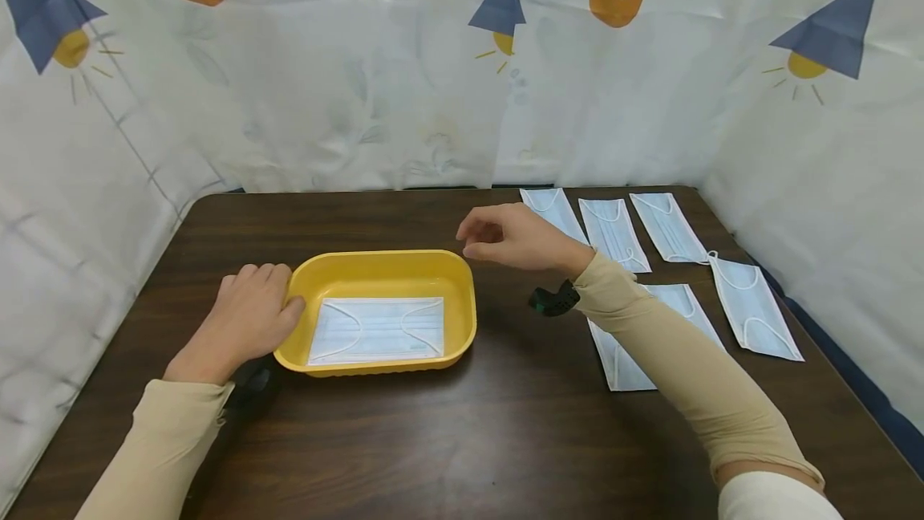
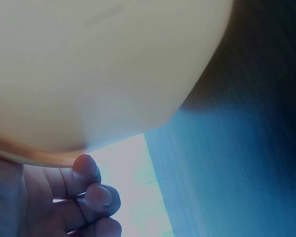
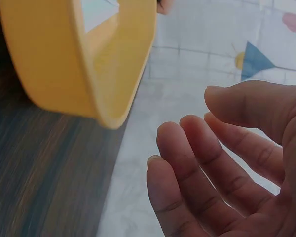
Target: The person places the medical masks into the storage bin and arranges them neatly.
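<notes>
A yellow plastic tray (image 1: 386, 273) stands at the middle left of the table, and a pale blue face mask (image 1: 378, 331) with white ear loops lies flat in it. My left hand (image 1: 251, 310) grips the tray's left rim; in the left wrist view its fingers (image 2: 102, 197) curl below the edge. Just beyond the tray's right rim hovers my right hand (image 1: 521, 237), its fingers loosely bent. Nothing sits between that thumb and the fingers (image 3: 187, 153) in the right wrist view.
Several more face masks lie spread on the right, among them one at the right edge (image 1: 754, 307) and one at the back (image 1: 653, 225). My right forearm passes over part of them. Printed white curtains (image 1: 346, 103) surround the dark wooden table (image 1: 433, 448).
</notes>
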`<state>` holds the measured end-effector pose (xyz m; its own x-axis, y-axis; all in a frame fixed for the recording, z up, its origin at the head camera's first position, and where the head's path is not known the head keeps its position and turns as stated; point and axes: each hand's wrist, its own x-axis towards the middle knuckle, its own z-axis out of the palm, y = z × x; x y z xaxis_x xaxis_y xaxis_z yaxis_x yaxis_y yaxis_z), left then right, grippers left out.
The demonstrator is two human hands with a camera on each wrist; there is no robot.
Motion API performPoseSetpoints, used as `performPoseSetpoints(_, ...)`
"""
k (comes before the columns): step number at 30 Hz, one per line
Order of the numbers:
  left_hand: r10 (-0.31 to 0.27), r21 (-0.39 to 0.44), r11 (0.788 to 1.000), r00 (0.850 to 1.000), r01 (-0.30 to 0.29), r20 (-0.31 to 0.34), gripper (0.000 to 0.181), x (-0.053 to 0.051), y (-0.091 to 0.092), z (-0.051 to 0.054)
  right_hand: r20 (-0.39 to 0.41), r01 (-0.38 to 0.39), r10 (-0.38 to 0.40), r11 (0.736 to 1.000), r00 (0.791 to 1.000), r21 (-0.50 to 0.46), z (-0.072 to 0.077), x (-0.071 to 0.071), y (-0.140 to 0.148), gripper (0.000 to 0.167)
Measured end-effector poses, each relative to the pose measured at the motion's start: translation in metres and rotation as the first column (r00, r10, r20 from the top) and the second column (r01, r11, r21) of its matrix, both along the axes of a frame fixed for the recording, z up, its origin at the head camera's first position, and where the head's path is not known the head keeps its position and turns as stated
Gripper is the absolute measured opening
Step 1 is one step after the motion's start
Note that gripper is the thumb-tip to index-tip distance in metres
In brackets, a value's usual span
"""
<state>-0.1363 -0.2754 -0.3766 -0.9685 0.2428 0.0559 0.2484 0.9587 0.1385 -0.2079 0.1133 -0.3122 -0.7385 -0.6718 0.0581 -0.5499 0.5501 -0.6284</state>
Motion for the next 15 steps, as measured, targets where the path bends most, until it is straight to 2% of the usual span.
performPoseSetpoints(8, 0.002, 0.005, 1.000, 1.000, -0.002, 0.001, 0.030, 0.000, -0.001, 0.000, -0.011, 0.073, -0.074, 0.997, 0.997, -0.034, 0.000, 0.002, 0.023, 0.019)
performPoseSetpoints(15, -0.006, 0.014, 1.000, 1.000, 0.006, -0.013, 0.028, -0.001, -0.001, -0.001, -0.010, 0.140, -0.140, 0.990, 0.990, -0.026, -0.001, 0.006, 0.046, 0.016)
